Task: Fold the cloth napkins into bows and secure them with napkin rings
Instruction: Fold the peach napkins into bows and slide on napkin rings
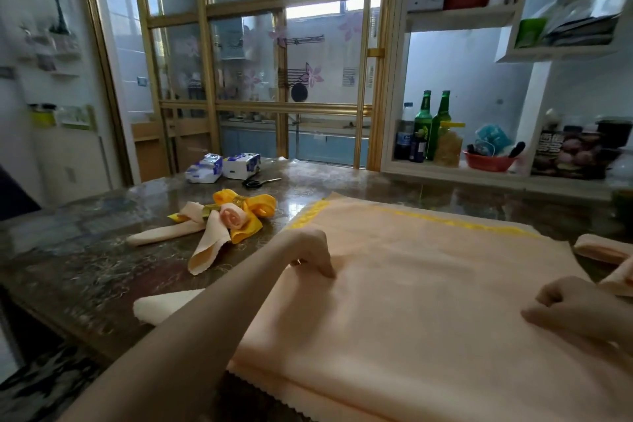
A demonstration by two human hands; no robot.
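The peach napkin lies spread flat on the table, its yellow-trimmed edge at the far side and what looks like a doubled layer along the near edge; the step in hand seems to be smoothing and creasing it before the bow is gathered, so the layers should be squared edge to edge and the crease pressed firmly, or the loops will come out uneven; the left hand reaches in from the lower left, wrist raised, fingers pointing down and their tips pressing the cloth near its left side, grasping nothing as far as shows; the right hand rests on the cloth at the right with fingers curled, and whether it pinches fabric cannot be told through the blur; to the left, well apart, lie finished bows held by gold napkin rings; beyond them sit scissors and tissue packs.
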